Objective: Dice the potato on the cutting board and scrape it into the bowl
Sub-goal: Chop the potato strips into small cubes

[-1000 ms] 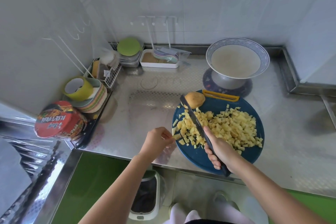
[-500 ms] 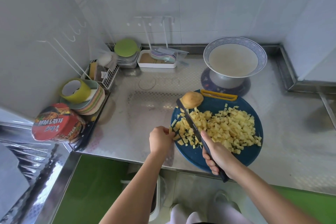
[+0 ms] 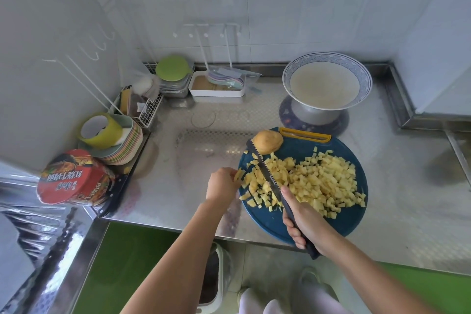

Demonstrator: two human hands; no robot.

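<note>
Potato dice (image 3: pixel 313 181) lay heaped across the round blue cutting board (image 3: pixel 339 219), which sat at the front edge of the steel counter (image 3: pixel 204 143); from my remote seat, the head camera was the only view I had. One unpeeled potato piece (image 3: pixel 267 141) rested at the board's far left rim, just beside the orange handle slot (image 3: pixel 304 134). My right hand (image 3: pixel 305 222) was wrapped tight around the dark handle of the knife (image 3: pixel 270 178), fingers curled together under it, forefinger laid along the top; the blade ran diagonally away from me through the left part of the heap, its tip close to the unpeeled piece. My left hand (image 3: pixel 220 187) sat at the board's left edge, fingers bunched and touching a few dice there; whether they were pinching one I could not tell. The bowl (image 3: pixel 327 84), patterned blue at the rim, stood raised on a metal stand beyond the board, well apart from the dice. At the far left, a red instant-noodle cup (image 3: pixel 74 181) lay tilted beside a stack of plates (image 3: pixel 122 143).
</note>
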